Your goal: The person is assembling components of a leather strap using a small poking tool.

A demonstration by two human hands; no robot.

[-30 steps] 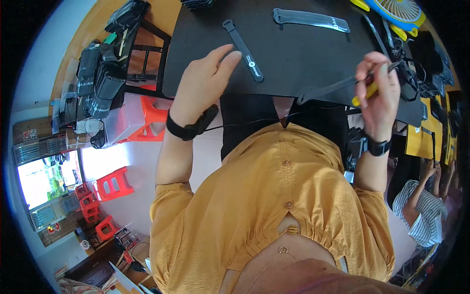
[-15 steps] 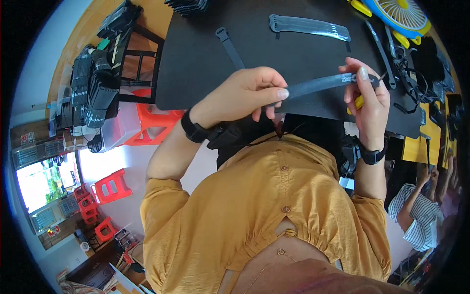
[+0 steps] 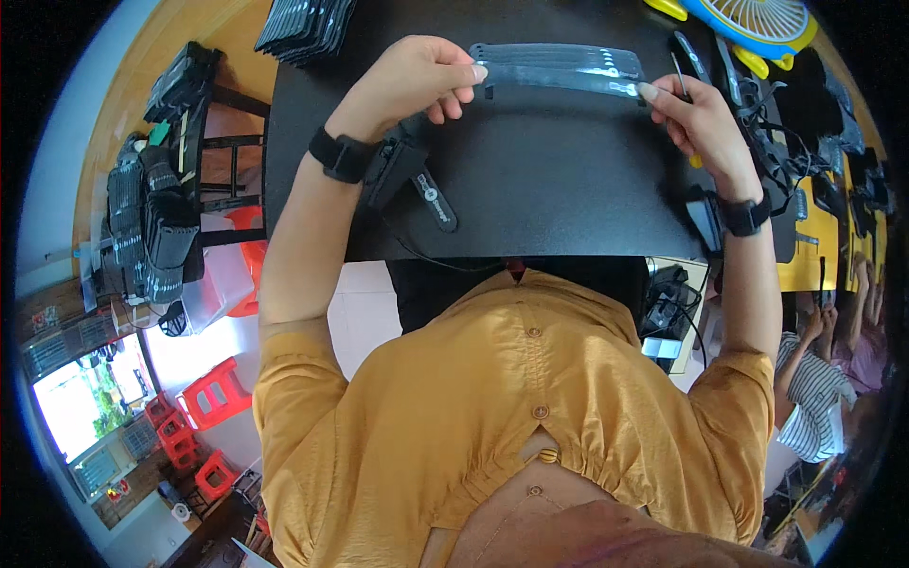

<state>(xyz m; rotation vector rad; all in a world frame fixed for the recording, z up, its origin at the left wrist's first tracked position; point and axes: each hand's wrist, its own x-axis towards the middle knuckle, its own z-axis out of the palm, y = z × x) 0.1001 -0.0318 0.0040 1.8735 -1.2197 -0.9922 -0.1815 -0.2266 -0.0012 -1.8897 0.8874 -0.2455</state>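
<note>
Currently | left hand (image 3: pixel 412 80) grip: pinching long flat black plastic strap (image 3: pixel 559 74) | right hand (image 3: pixel 696 123) grip: pinching opposite end | above black bench (image 3: pixel 530 199)

Black straps (image 3: pixel 559 68), black table (image 3: pixel 559 199), mustard-yellow shirt (image 3: pixel 492 417), red stools (image 3: pixel 213 393)

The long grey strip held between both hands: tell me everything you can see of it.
The strip is long, narrow, flat and translucent grey, plastic by the look, with small pale marks along its right half. It runs nearly level above the black table, lined up just in front of a second, similar strip lying flat there. The left hand pinches its left end with its fingertips and the right hand pinches its right end. Whether it touches the table cannot be told.
</note>
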